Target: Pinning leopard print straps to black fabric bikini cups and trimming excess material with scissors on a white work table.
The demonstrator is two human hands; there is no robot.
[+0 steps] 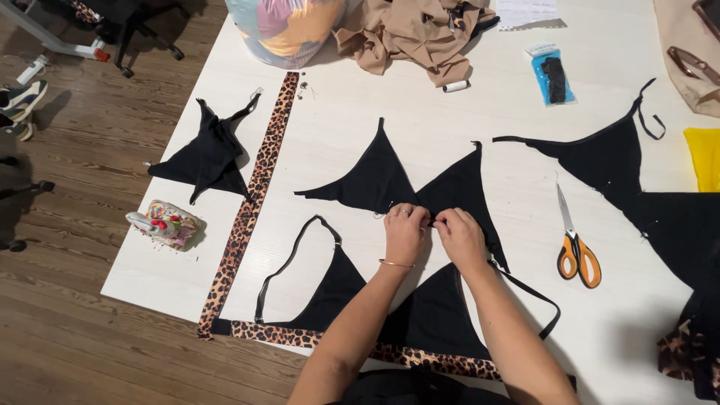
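Two black triangles laid flat mid-counter, points up, inner corners meeting — both hands right at that junction. Left hand and right hand side by side, nearly touching; fingers curled down and pressed together, seemingly pinching the fabric where the two pieces meet, though the exact grip hides under the knuckles. Looks like joining in hand, not finished: no sign of a seam, edges still bare.

Nearer the counter edge, a second pair of triangles with black straps looping off each side and a leopard band along the base — seemingly further along. Long leopard strip lying straight at the left, unattached. Crumpled black piece beside it, more black cut pieces at the right, apart from the hands. Orange-handled scissors just right of the right hand, lying shut.

Containers few — a colourful pincushion near the left edge of the white counter, stuck with pins; a small clear packet with blue backing at the far side, something dark inside, too small to tell. Tan cloth heaped at the far edge.
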